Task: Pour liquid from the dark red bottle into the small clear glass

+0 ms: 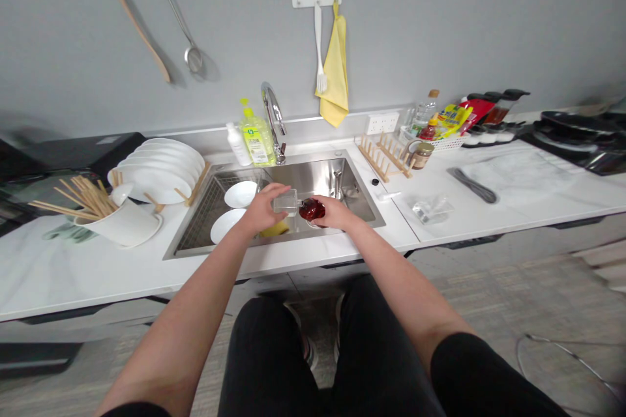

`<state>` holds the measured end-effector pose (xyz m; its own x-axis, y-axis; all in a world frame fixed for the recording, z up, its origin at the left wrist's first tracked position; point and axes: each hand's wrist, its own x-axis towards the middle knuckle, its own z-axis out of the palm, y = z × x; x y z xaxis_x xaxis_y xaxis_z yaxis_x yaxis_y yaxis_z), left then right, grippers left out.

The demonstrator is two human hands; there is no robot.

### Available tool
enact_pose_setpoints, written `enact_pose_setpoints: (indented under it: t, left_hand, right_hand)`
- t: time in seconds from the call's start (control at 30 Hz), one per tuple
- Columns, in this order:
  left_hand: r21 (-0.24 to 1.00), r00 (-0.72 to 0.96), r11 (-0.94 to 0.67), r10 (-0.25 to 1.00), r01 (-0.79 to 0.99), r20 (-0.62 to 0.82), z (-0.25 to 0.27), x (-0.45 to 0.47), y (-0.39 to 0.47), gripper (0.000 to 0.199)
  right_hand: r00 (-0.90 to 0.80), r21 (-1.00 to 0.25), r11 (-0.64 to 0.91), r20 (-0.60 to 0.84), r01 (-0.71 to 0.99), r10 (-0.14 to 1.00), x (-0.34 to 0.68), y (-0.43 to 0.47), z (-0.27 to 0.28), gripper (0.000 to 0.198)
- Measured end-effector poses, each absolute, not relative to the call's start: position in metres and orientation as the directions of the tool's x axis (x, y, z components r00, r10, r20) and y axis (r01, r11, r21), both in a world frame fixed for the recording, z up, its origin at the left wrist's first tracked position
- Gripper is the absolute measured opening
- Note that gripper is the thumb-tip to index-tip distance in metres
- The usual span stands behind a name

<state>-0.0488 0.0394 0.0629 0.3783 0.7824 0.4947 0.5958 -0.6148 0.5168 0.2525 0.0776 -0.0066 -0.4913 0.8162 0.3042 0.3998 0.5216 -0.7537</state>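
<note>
Over the sink [372, 199], my left hand [264, 208] is closed round a small clear square-sided container [286, 202]. My right hand [333, 212] grips a dark red rounded bottle [312, 209] tipped on its side. Its narrow dark neck points left and meets the mouth of the clear container; whether it goes inside is too small to tell. White bowls [240, 194] stand on the rack at the left of the basin, close to my left hand. A yellow sponge-like piece [274, 229] lies below the hands, partly hidden by them.
Behind the sink are a tap [272, 114], a green soap bottle [257, 137] and a white bottle [238, 144]. Stacked plates [156, 169] and a chopstick holder [124, 221] stand left. On the right are a wooden rack [386, 155], a jar [422, 155] and a grey cable [472, 184].
</note>
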Motion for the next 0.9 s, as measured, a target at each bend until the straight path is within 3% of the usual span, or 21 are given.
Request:
enact_pose_setpoints:
  t: [0.9]
  left_hand:
    - [0.503,0.396,-0.620,0.779,0.602,0.486,0.0680,-0.0475,0.0412,0.073]
  right_hand:
    - [-0.497,-0.750,0.517,0.291,0.412,0.818,0.2531,0.0748,-0.0020,0.088]
